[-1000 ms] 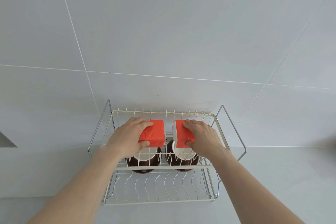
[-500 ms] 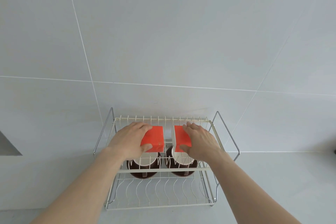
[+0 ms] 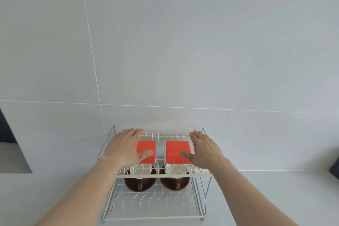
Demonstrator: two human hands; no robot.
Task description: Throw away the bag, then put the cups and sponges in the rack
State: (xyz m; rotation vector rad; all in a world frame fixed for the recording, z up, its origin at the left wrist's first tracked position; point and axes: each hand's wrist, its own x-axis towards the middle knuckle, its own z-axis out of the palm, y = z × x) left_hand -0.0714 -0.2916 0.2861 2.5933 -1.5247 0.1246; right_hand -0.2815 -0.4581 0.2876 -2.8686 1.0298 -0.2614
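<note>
Two orange sponges lie flat on the upper tier of a white wire rack (image 3: 163,175). My left hand (image 3: 124,149) rests spread over the left sponge (image 3: 147,146), thumb on its top. My right hand (image 3: 205,150) is spread beside the right sponge (image 3: 177,149), its thumb touching the top. Neither hand grips. Two brown cups with white insides stand on the lower tier, the left cup (image 3: 140,182) and the right cup (image 3: 174,182), partly hidden by the upper shelf. No bag is in view.
The rack stands on a pale counter (image 3: 266,198) against a white tiled wall (image 3: 165,51). A dark recess (image 3: 7,143) opens at the left edge. A dark object (image 3: 334,169) pokes in at the right edge.
Both hands held the sponges tilted above the rack. Now the sponges lie flat on the upper tier and the fingers have spread off them. The camera has tilted and moved closer.
</note>
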